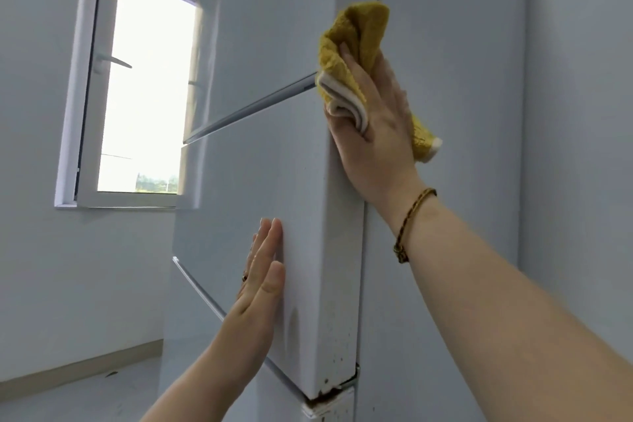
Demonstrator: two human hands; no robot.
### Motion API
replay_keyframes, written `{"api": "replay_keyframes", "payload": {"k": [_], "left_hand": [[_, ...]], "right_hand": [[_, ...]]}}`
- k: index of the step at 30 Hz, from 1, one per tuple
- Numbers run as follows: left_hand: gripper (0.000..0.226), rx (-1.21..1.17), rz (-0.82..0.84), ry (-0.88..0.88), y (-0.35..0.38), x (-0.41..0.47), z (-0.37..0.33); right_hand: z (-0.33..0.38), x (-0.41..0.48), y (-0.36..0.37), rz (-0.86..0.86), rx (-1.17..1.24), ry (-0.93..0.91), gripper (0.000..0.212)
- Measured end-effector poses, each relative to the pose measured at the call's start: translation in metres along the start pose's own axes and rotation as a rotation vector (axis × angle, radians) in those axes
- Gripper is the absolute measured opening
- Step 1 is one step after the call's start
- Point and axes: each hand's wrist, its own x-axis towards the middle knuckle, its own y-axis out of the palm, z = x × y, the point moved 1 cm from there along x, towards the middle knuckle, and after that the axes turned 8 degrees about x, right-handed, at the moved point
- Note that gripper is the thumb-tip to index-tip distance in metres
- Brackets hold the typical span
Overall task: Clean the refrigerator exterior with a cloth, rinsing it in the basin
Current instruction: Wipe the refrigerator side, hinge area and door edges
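A white refrigerator (301, 181) fills the middle of the view, seen from its front right corner. My right hand (373, 134) holds a yellow cloth (352, 41) with a white border. It presses the cloth against the fridge's right edge, level with the gap between the upper and middle doors. The cloth is bunched over my fingers, and one tail hangs out past the little-finger side. My left hand (263, 271) lies flat, fingers straight, on the front of the middle door. No basin is in view.
A window (144, 86) with a white frame stands partly open in the wall left of the fridge. Brown stains mark the lower right corner of the middle door (337, 384). A plain wall lies to the right, close to the fridge's side.
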Motion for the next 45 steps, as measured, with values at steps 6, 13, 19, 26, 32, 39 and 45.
{"api": "replay_keyframes", "payload": {"k": [6, 13, 19, 26, 32, 39, 45], "left_hand": [[0.022, -0.114, 0.012, -0.064, -0.002, -0.004, -0.005], [0.032, -0.085, -0.005, -0.030, 0.002, -0.005, -0.011], [0.035, -0.089, 0.015, -0.021, -0.003, -0.005, -0.014], [0.021, -0.146, 0.020, -0.042, -0.001, -0.005, -0.005], [0.032, -0.043, 0.005, -0.037, 0.002, -0.007, -0.011], [0.023, -0.074, 0.028, -0.060, -0.002, -0.007, -0.011], [0.033, 0.104, -0.023, -0.064, 0.006, -0.010, -0.013]], "right_hand": [[-0.017, -0.167, -0.003, 0.243, -0.034, -0.149, 0.053], [-0.033, -0.133, -0.027, 0.391, 0.045, -0.249, 0.049], [-0.009, -0.045, -0.003, 0.065, 0.084, 0.014, 0.060], [0.002, -0.196, 0.013, 0.166, -0.024, -0.069, 0.053], [-0.013, -0.236, -0.006, 0.390, -0.112, -0.294, 0.053], [-0.002, -0.144, 0.010, 0.056, 0.018, 0.081, 0.052], [0.009, -0.268, 0.020, 0.166, -0.103, 0.080, 0.057]]}}
